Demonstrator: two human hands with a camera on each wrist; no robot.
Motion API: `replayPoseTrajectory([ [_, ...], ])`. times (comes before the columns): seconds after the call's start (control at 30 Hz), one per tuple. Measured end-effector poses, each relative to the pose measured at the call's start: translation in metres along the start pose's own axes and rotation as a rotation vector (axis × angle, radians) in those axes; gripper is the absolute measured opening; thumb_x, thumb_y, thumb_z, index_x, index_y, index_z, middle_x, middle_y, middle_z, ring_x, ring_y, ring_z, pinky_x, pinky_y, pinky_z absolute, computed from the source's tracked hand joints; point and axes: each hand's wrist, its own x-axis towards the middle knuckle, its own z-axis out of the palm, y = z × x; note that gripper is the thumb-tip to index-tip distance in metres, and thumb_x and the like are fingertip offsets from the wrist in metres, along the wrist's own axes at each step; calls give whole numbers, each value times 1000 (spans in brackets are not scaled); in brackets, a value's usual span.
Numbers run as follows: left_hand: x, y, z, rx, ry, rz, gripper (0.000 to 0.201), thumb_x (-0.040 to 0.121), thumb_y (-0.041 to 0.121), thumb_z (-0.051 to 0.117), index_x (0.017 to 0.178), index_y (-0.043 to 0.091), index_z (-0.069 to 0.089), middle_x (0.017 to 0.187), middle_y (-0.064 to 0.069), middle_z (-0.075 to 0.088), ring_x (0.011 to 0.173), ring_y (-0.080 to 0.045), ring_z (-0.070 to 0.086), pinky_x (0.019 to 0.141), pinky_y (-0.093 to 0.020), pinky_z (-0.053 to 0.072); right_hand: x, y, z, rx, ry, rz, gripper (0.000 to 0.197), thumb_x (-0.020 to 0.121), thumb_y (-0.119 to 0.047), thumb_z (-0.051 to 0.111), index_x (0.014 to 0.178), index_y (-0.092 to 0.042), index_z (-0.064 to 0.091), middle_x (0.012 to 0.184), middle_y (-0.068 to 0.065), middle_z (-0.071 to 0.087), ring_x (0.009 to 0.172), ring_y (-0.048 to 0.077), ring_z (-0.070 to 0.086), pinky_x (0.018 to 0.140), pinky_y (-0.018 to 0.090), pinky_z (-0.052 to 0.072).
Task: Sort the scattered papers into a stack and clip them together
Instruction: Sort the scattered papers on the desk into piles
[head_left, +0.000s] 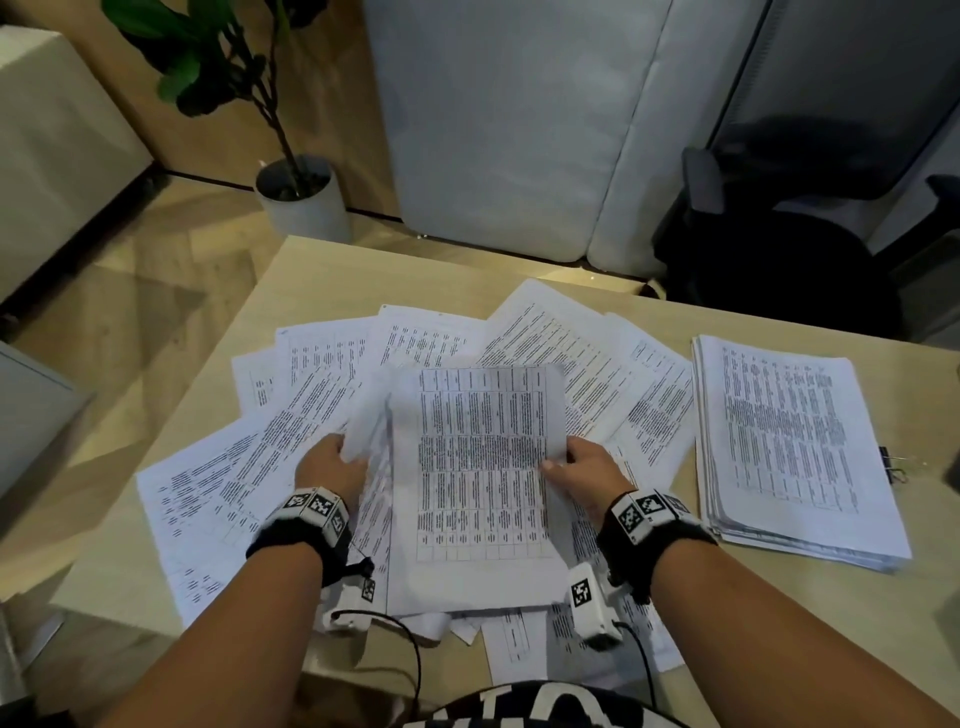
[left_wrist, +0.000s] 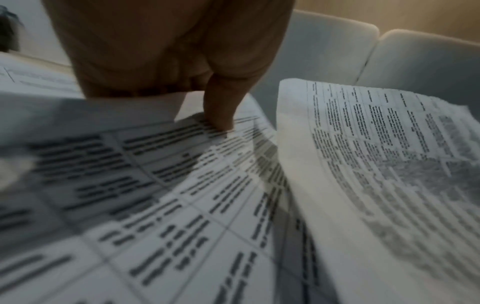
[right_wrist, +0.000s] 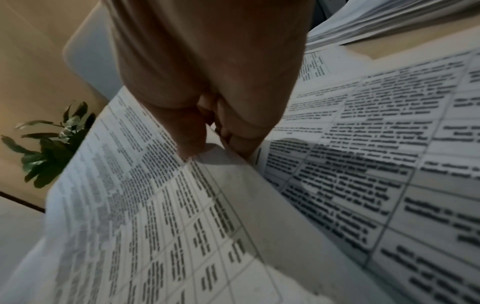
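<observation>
Printed sheets lie fanned over the wooden table (head_left: 545, 270); these scattered papers (head_left: 291, 426) overlap one another. Above them I hold a small bundle of papers (head_left: 478, 467) with a table printed on its top sheet. My right hand (head_left: 558, 462) pinches the bundle's right edge, thumb on top (right_wrist: 192, 142). My left hand (head_left: 345, 452) grips a curled loose sheet (head_left: 369, 421) at the bundle's left side, with the thumb (left_wrist: 221, 117) pressed onto the print. A neat thick stack (head_left: 789, 452) lies at the right. A black binder clip (head_left: 892, 465) sits just right of that stack.
A potted plant (head_left: 301, 192) stands on the floor beyond the table's far left corner. A pale sofa (head_left: 519, 130) and a dark office chair (head_left: 769, 249) are behind the table. Bare tabletop shows at the front left and front right.
</observation>
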Motion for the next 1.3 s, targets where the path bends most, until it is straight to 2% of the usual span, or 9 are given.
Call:
replayPoseTrajectory([
  [0.23,-23,28,2,-756,-145,-13,13,89,10,65,100,5,61,81,-8,68,66,-19,63,49,-23,51,-4,-7,1,169,-14,-23,6,87,-9,65,89,-13,60,85,6,63,78,21,60,64,32,48],
  [0.43,24,3,10,120,-20,143,54,88,22,63,138,17,44,138,-9,49,123,-28,51,103,-48,43,0,0,-8,19,164,-4,27,86,-6,60,112,-11,52,100,10,64,91,27,63,73,33,53],
  [0.53,29,-7,5,429,-60,29,94,74,48,71,148,20,21,152,-10,27,138,-32,31,109,-59,27,1,3,-14,-92,178,2,39,89,-5,58,123,-17,42,101,4,57,88,22,58,71,27,47],
  [0.63,30,-9,2,578,-107,-30,114,58,74,69,146,21,20,147,-13,30,134,-38,33,103,-60,33,4,9,-17,-203,202,23,12,89,-7,56,100,-3,58,89,11,61,81,24,56,71,31,48],
  [0.73,32,-8,3,433,-124,1,94,56,67,75,128,18,40,116,-8,56,106,-33,56,89,-46,49,5,12,-20,-93,201,32,15,89,-8,55,102,-5,62,89,11,63,78,23,58,66,28,48],
  [0.87,26,2,4,222,-137,129,24,87,29,64,96,7,61,81,-7,62,73,-25,57,61,-28,46,5,10,-22,27,198,9,15,89,-13,60,104,-8,60,95,12,66,83,24,62,76,35,52],
  [1.0,15,9,14,-175,-87,120,29,90,28,55,69,8,55,59,-5,47,58,-22,44,57,-27,32,4,4,-18,45,216,-26,10,91,-19,62,87,-11,57,78,4,60,72,21,56,65,29,46],
  [1.13,-3,30,23,-409,-226,42,34,94,48,45,93,19,62,85,4,57,78,-16,52,73,-34,47,4,-4,-4,53,222,-28,34,95,-24,58,65,-15,45,62,0,45,57,16,43,53,24,32],
  [1.3,-11,37,35,-487,-209,50,33,81,24,69,114,23,63,102,1,71,97,-23,66,86,-45,54,12,-10,-3,10,314,-35,17,94,-16,54,79,-12,60,73,3,56,66,18,52,58,25,43],
])
